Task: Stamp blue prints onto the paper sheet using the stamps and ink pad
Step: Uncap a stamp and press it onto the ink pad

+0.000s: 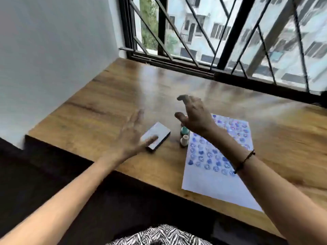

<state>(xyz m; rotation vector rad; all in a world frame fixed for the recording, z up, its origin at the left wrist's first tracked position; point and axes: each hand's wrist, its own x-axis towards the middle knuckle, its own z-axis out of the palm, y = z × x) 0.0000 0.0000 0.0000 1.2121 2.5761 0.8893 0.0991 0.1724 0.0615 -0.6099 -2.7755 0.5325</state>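
A white paper sheet (212,181) lies on the wooden table (109,103), its upper part covered with several rows of blue round prints. Left of it stand two small stamps, a teal-topped one (184,130) and a white-topped one (184,140). Further left sits the closed ink pad (156,135), a white-lidded dark box. My left hand (133,138) hovers open above the table, fingers spread, its thumb over the ink pad's near corner. My right hand (195,114) is raised above the stamps, fingers curled apart, holding nothing. A dark cord bracelet circles my right wrist.
A barred window (221,41) runs along the table's far edge. A white wall (53,59) closes the left side. The table's near edge drops to a dark area, with zebra-patterned fabric (159,236) at the bottom.
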